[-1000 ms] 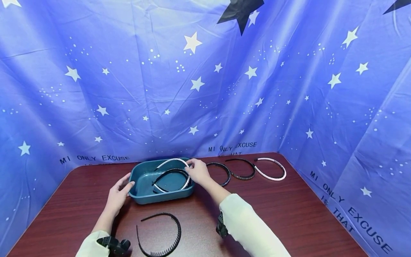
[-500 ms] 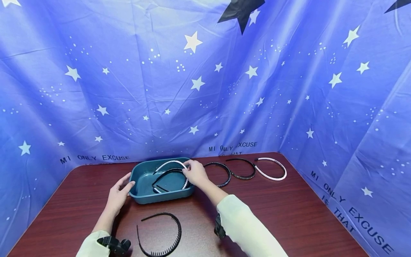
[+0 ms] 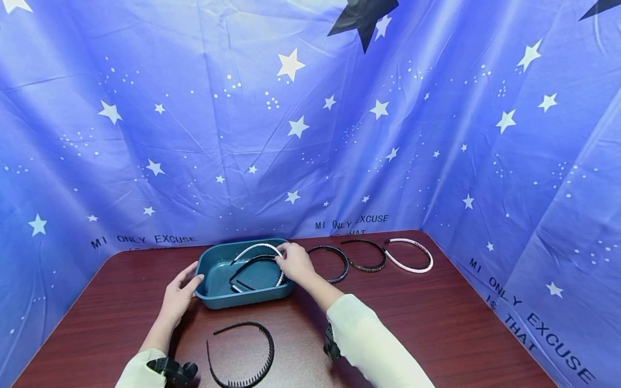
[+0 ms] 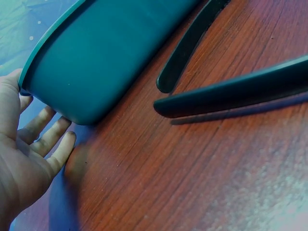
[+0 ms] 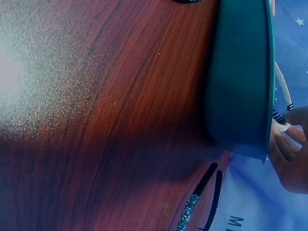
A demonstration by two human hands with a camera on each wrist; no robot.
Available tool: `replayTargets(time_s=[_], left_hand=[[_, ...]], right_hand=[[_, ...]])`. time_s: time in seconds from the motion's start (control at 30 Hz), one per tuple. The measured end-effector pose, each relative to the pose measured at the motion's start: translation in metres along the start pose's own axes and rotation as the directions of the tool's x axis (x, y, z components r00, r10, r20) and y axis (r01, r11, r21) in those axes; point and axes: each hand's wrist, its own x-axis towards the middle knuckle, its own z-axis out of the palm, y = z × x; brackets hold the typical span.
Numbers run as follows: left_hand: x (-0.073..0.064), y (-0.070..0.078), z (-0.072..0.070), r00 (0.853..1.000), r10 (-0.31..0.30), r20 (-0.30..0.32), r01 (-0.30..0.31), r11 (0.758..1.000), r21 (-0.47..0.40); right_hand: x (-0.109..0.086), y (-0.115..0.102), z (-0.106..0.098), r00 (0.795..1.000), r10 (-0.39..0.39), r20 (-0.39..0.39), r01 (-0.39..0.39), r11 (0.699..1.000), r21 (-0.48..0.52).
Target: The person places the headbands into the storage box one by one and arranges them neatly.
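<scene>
My right hand [image 3: 294, 262] pinches a white headband [image 3: 259, 246] at the right end of a teal plastic tub [image 3: 242, 303]. The band arches over the tub, partly inside it, and my fingers hide some of it. A black toothed headband [image 3: 257, 260] lies in the tub beneath it. In the right wrist view, the white headband [image 5: 283, 84] shows dark inner teeth by my fingertips. My left hand [image 3: 177, 293] holds the tub's left end, thumb at the rim. From the left wrist, its fingers [image 4: 50, 139] show spread against the tub's outer wall.
A black toothed headband [image 3: 268, 355] lies on the brown table [image 3: 436, 334] in front of the tub. To the right lie a glittery black headband [image 3: 345, 264], another dark one [image 3: 380, 261] and a white one [image 3: 427, 256]. A blue star-patterned curtain [image 3: 252, 134] borders the table.
My right hand has moved slightly left and down with the white headband, which sits lower over the tub. My left hand and the tub look unmoved.
</scene>
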Motion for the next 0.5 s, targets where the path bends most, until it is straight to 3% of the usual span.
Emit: replayTargets(time_s=[0.5], left_hand=[[-0.0009, 0.0012, -0.0004, 1.0, -0.002, 0.013, 0.002, 1.0, 0.001]], right_hand=[[0.0025, 0.0019, -0.0015, 1.0, 0.012, -0.001, -0.012, 1.0, -0.029]])
